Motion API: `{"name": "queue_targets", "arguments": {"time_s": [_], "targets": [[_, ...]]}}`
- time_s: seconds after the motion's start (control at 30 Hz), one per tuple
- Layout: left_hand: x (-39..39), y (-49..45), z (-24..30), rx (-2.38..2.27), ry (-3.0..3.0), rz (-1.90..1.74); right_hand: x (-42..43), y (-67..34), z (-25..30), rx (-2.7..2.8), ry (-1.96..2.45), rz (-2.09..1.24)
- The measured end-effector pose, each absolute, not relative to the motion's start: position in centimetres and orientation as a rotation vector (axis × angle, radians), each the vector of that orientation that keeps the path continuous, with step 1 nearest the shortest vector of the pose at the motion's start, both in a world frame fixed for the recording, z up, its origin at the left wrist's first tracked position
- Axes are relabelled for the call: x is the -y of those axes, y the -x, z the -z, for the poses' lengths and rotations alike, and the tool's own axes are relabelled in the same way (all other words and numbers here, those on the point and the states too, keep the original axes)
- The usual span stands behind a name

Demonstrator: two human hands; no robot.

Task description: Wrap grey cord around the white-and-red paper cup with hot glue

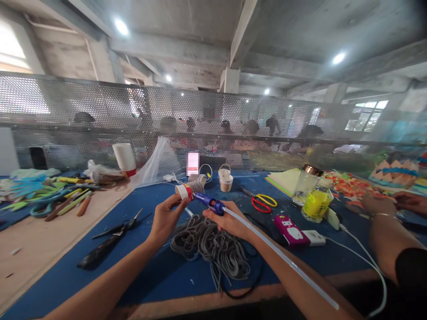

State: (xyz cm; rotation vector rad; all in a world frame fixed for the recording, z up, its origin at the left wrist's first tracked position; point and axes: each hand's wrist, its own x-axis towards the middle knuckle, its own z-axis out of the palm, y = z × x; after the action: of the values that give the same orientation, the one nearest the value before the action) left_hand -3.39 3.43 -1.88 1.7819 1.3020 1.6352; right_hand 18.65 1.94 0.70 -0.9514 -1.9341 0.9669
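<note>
My left hand (pixel 168 217) grips a small paper cup (pixel 183 192), white with a red band, tipped on its side. In my right hand (pixel 230 220) is a blue glue gun (pixel 211 202), its nozzle close to the cup's red part; whether they touch I cannot tell. A long clear glue stick (pixel 283 255) runs out of the gun's back, along my right forearm. Under both hands lies a heap of grey cord (pixel 213 249). Just behind the cup is a roll of grey cord (pixel 199 182). A little bucket with a handle (pixel 226 180) stands farther back.
Black-handled pliers (pixel 110 242) lie to the left, red-and-yellow scissors (pixel 262 202) to the right. A magenta power bank (pixel 289 230) with a white cable and a bottle of yellow liquid (pixel 315 204) sit nearby. At far right another person's hands (pixel 378 206) work beside orange paper scraps. Stacked cups (pixel 123 156) stand back left.
</note>
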Motion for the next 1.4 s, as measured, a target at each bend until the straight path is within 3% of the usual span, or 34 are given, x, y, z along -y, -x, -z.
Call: {"name": "queue_targets", "arguments": {"time_s": [1.4], "targets": [[-3.2,3.31,1.8,-1.251,-1.778,-1.629,-1.77,-18.64,-0.86,1.929,0.899,-0.995]]}}
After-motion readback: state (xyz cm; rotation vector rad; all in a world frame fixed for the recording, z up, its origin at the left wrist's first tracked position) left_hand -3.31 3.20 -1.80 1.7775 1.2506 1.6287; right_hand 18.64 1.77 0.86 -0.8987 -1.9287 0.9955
